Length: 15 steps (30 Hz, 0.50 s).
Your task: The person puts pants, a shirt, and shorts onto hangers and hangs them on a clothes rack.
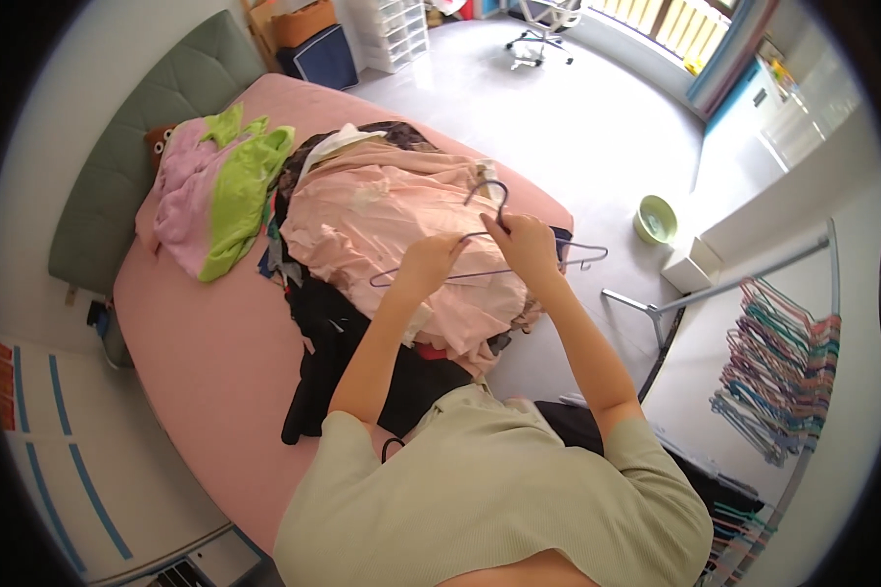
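Note:
A purple clothes hanger [484, 274] is held up over the bed, its hook towards the far side. My left hand [432, 263] grips its left shoulder wire. Just below the hook, my right hand [526, 246] pinches the neck. Beneath both hands spreads a pale pink garment [382, 205] on a pile of clothes, its folds partly hidden by my hands. Black clothing [338, 323] lies between the pile and my body. White cloth [341, 143] and dark patterned cloth [411, 136] show at the pile's far edge.
A pink and green fleece [224, 194] lies near the headboard [154, 139] on the pink bed sheet [198, 352]. On my right stands a metal clothes rack [749, 275] with many hangers [774, 367]. A green basin [655, 220] sits on the floor beyond.

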Each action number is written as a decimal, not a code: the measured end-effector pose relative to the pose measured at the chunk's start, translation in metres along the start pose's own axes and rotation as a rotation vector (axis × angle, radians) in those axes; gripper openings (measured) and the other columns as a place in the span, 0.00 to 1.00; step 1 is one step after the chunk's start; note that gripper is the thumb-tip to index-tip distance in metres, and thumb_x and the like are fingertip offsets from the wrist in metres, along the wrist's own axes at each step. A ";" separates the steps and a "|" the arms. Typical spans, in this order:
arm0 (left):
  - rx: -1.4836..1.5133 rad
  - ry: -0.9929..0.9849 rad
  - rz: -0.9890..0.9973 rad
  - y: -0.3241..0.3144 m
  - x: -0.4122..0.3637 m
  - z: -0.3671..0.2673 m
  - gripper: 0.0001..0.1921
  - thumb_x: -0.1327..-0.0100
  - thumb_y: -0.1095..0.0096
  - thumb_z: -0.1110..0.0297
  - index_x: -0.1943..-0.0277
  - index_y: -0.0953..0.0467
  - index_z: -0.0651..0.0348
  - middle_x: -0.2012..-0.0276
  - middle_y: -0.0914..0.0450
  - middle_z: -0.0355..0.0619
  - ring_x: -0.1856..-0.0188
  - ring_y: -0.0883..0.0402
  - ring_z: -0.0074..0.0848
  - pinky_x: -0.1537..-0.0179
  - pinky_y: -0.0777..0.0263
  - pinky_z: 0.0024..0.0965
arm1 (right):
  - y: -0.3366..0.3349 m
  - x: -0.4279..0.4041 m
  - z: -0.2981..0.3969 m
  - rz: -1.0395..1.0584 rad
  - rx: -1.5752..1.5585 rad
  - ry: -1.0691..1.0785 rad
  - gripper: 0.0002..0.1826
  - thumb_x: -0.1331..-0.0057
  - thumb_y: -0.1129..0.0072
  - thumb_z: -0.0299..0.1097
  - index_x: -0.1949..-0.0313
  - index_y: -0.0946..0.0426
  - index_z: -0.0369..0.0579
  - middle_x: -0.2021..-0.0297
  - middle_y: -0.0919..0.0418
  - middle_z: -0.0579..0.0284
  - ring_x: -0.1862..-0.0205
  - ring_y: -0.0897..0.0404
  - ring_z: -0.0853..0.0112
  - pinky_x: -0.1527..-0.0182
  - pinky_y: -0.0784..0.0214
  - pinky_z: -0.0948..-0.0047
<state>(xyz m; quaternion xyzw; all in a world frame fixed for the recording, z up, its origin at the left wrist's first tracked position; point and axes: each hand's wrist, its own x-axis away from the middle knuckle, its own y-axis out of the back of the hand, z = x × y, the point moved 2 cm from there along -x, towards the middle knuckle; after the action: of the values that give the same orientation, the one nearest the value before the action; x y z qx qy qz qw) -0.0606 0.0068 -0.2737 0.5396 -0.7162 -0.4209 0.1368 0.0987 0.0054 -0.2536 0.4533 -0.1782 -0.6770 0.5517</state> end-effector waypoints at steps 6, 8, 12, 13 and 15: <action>0.356 0.157 0.075 0.001 0.012 0.064 0.13 0.37 0.55 0.64 0.64 0.26 0.65 0.75 0.26 0.54 0.69 0.24 0.39 0.67 0.36 0.35 | -0.069 -0.037 0.001 0.086 0.004 0.011 0.17 0.49 0.47 0.43 0.85 0.24 0.42 0.85 0.28 0.49 0.80 0.27 0.58 0.75 0.35 0.63; 0.431 0.252 -0.018 0.003 0.018 0.096 0.13 0.38 0.56 0.64 0.60 0.27 0.64 0.65 0.25 0.54 0.62 0.26 0.38 0.60 0.35 0.31 | -0.095 -0.052 -0.001 0.149 0.021 0.030 0.16 0.50 0.47 0.43 0.85 0.24 0.43 0.85 0.28 0.49 0.80 0.27 0.58 0.74 0.35 0.63; 0.336 0.369 -0.241 0.005 0.030 0.170 0.15 0.38 0.55 0.62 0.58 0.29 0.65 0.60 0.27 0.54 0.59 0.27 0.39 0.57 0.35 0.32 | -0.153 -0.094 0.001 0.235 0.008 0.155 0.13 0.58 0.46 0.40 0.87 0.26 0.43 0.86 0.28 0.50 0.81 0.27 0.58 0.75 0.35 0.62; 0.256 0.405 -0.335 0.005 0.039 0.196 0.15 0.39 0.54 0.61 0.57 0.29 0.65 0.60 0.27 0.54 0.59 0.27 0.40 0.56 0.35 0.33 | -0.167 -0.103 0.010 0.248 -0.032 0.225 0.12 0.59 0.45 0.39 0.88 0.28 0.43 0.86 0.29 0.50 0.82 0.27 0.57 0.76 0.36 0.62; 0.174 0.458 -0.447 0.001 0.044 0.231 0.16 0.40 0.53 0.60 0.57 0.29 0.65 0.59 0.28 0.55 0.59 0.27 0.41 0.55 0.35 0.34 | -0.195 -0.125 0.023 0.418 -0.001 0.260 0.09 0.62 0.45 0.37 0.87 0.27 0.46 0.84 0.28 0.50 0.79 0.26 0.58 0.75 0.35 0.61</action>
<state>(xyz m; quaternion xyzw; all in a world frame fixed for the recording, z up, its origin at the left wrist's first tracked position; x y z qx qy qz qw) -0.2278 0.0726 -0.4248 0.7738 -0.5638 -0.2454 0.1520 -0.0365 0.1768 -0.3343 0.4896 -0.1955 -0.4844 0.6981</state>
